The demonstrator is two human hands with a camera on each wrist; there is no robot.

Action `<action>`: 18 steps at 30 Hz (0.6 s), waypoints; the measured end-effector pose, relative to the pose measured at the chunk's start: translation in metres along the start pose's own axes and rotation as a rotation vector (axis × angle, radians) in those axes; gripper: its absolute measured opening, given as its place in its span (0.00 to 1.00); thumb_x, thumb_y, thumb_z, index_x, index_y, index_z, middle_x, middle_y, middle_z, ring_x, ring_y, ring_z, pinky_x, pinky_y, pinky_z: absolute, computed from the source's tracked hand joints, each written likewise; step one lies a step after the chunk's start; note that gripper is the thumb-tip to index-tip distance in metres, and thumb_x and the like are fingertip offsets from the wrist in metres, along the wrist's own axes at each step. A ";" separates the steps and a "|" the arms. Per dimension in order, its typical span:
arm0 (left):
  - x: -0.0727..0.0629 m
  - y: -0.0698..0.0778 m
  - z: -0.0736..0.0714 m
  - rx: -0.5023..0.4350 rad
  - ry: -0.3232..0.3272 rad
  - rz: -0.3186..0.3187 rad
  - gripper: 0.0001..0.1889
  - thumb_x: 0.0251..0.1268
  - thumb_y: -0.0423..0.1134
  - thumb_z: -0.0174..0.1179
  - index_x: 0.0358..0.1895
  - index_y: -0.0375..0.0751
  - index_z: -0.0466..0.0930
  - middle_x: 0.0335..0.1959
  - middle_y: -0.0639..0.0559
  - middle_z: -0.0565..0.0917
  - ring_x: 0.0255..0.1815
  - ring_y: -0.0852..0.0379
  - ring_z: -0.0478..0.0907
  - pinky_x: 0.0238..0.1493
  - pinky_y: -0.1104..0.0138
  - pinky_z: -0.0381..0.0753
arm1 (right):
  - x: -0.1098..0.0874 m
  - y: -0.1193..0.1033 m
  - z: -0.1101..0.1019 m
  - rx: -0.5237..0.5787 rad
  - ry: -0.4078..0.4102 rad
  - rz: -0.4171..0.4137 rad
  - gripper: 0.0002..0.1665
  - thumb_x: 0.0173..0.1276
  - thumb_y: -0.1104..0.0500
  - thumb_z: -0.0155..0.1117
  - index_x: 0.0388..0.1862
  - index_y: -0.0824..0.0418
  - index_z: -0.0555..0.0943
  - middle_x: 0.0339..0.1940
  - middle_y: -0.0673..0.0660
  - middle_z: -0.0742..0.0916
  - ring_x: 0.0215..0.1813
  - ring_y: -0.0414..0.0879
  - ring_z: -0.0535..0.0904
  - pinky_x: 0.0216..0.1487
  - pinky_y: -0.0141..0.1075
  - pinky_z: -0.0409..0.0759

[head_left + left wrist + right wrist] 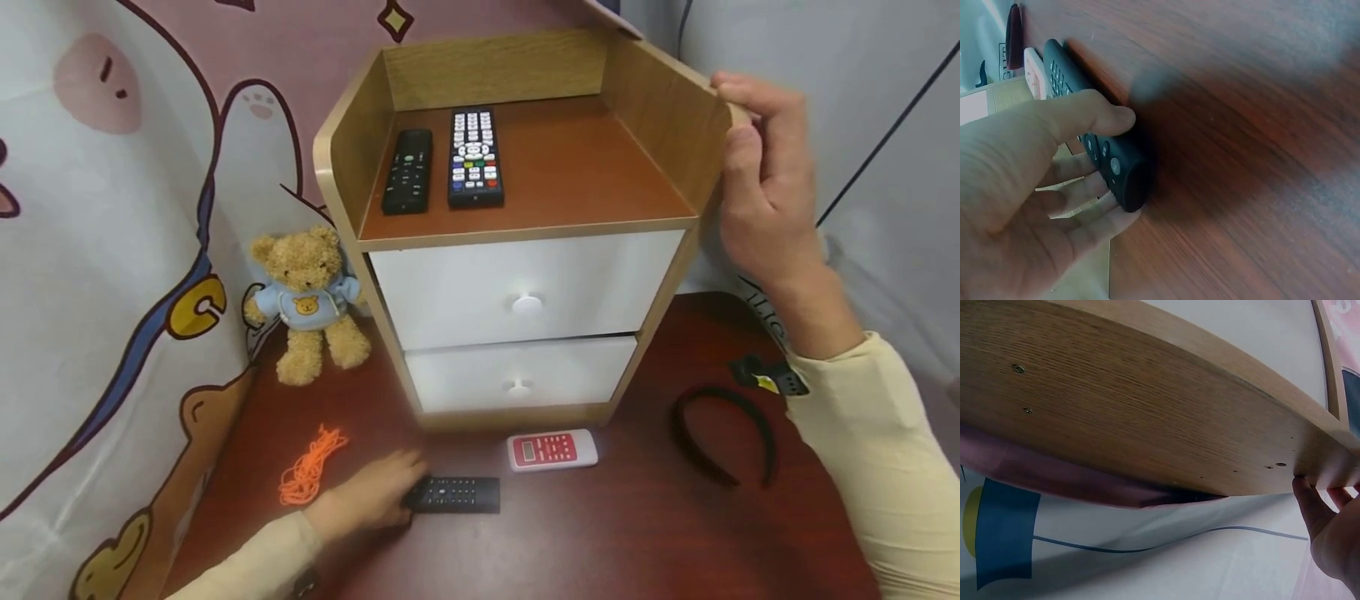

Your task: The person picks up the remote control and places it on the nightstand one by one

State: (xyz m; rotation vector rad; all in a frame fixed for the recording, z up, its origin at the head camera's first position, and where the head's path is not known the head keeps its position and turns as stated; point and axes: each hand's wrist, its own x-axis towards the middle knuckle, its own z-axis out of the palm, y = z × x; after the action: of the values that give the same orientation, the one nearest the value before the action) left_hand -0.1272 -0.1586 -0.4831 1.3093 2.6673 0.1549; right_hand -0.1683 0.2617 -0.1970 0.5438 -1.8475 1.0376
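Observation:
My left hand [372,493] holds the left end of a black remote control [463,495] lying low over the table in front of the drawer cabinet [517,414]. In the left wrist view the thumb lies along one edge of this remote [1127,164], with the fingers at the opposite edge. My right hand [772,179] grips the top edge of the cabinet's right side panel [660,117], thumb on the near side. Fingertips [1300,482] press on that panel's outer face in the right wrist view.
Two black remotes, a plain one [408,171] and one with colored buttons [476,158], lie on the cabinet top. A white-and-red remote [553,451] lies before the drawers. Orange string [309,468] and a teddy bear [306,292] are left; a dark headband [678,421] and wristwatch [787,382] right.

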 end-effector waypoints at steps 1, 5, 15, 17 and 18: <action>0.000 0.001 -0.001 -0.004 -0.015 -0.009 0.33 0.38 0.38 0.77 0.55 0.36 0.78 0.56 0.37 0.80 0.56 0.39 0.80 0.55 0.49 0.82 | 0.000 0.001 0.000 -0.006 -0.005 -0.001 0.19 0.74 0.64 0.40 0.59 0.67 0.71 0.64 0.41 0.76 0.61 0.41 0.71 0.64 0.28 0.65; 0.001 0.004 -0.005 -0.012 -0.044 -0.006 0.33 0.39 0.40 0.77 0.54 0.35 0.79 0.56 0.37 0.81 0.55 0.40 0.80 0.57 0.49 0.81 | -0.001 0.002 -0.002 -0.010 -0.013 0.003 0.20 0.75 0.64 0.39 0.60 0.66 0.70 0.65 0.41 0.76 0.61 0.42 0.71 0.63 0.28 0.66; 0.012 0.020 -0.025 -0.059 -0.049 0.022 0.34 0.46 0.46 0.75 0.58 0.34 0.78 0.57 0.38 0.81 0.57 0.43 0.80 0.60 0.52 0.80 | -0.001 0.002 -0.001 0.000 -0.014 0.000 0.19 0.75 0.64 0.40 0.60 0.69 0.69 0.65 0.42 0.76 0.61 0.41 0.71 0.62 0.27 0.66; 0.014 0.027 -0.030 -0.068 -0.047 0.031 0.33 0.46 0.46 0.75 0.58 0.35 0.78 0.57 0.39 0.81 0.57 0.44 0.80 0.60 0.53 0.80 | -0.001 0.002 -0.001 0.000 -0.012 0.004 0.20 0.75 0.64 0.39 0.60 0.70 0.69 0.65 0.41 0.76 0.61 0.40 0.71 0.63 0.27 0.66; 0.015 0.030 -0.034 -0.074 -0.041 0.036 0.33 0.47 0.46 0.75 0.58 0.36 0.78 0.57 0.40 0.82 0.56 0.46 0.80 0.60 0.54 0.81 | -0.001 0.002 -0.001 0.003 -0.011 0.006 0.20 0.75 0.64 0.39 0.60 0.71 0.69 0.65 0.41 0.76 0.61 0.40 0.71 0.63 0.27 0.66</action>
State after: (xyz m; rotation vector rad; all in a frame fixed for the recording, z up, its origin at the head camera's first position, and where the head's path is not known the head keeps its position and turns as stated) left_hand -0.1196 -0.1287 -0.4464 1.3245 2.5789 0.2260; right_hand -0.1685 0.2636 -0.1983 0.5473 -1.8581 1.0433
